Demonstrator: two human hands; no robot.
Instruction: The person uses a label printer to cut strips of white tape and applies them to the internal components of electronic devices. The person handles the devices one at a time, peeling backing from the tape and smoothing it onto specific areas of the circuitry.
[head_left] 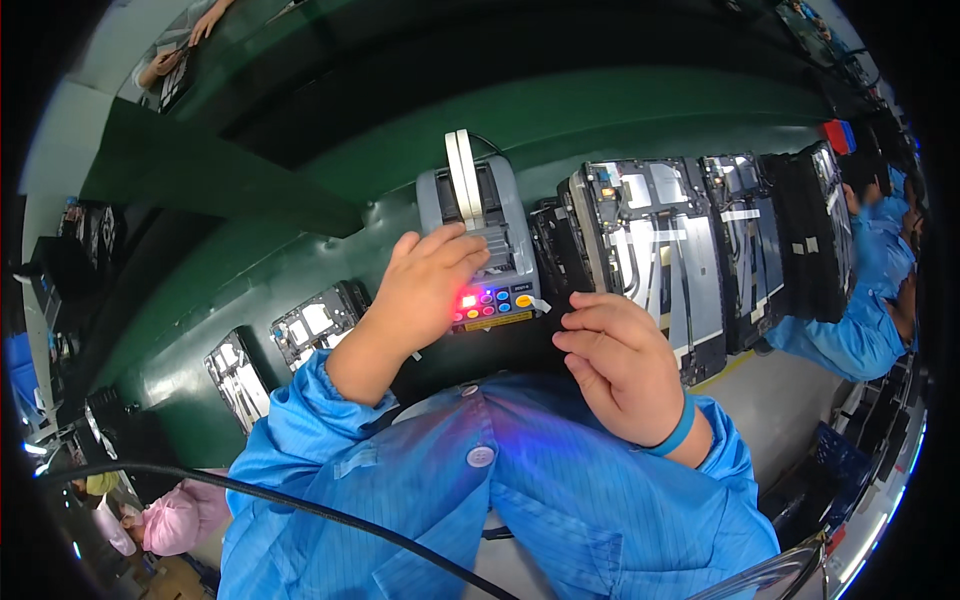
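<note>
A grey automatic tape dispenser (513, 235) with two narrow white tape rolls (462, 175) stands on the green bench in front of me. Lit coloured buttons and a glowing red display line its front. My left hand (425, 285) lies over the dispenser's left side, its fingers stretched across the top by the tape outlet; the undersides of the fingertips are hidden. A short white strip (541, 304) sticks out at the machine's front right corner. Just right of it hovers my right hand (625, 365), fingers apart and bent slightly, with nothing visible in them.
Stacked flat device panels (665, 250) with white strips stand right of the dispenser, more panels (752, 235) beyond. Smaller panel parts (312, 325) lie at left. A co-worker's blue sleeve (850, 340) reaches in at right. A black cable (330, 510) crosses low in front of me.
</note>
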